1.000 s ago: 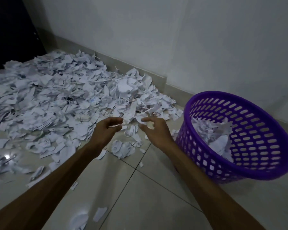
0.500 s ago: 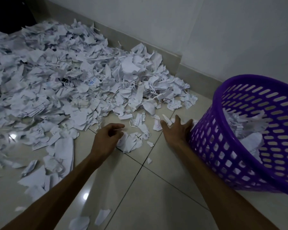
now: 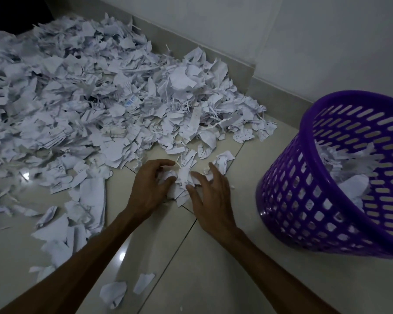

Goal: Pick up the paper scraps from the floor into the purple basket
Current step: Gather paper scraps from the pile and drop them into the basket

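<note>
Scraps: small clump (image 3: pixel 180 181) on floor betw. hands | L hand (image 3: pixel 149 186) curled on it, R hand (image 3: pixel 210 196) fingers spread, pressing | risk: loose bits spill before purple basket (image 3: pixel 322 200), grip too shallow

Tiled floor (image 3: pixel 191 279) (glossy, perhaps beige) bears paper scraps (image 3: pixel 89 98), purple basket (image 3: pixel 304 200).

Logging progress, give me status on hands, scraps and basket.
Both hands, left and right, gathering a scrap clump. Purple basket right, partly filled. Nothing blocking.
</note>
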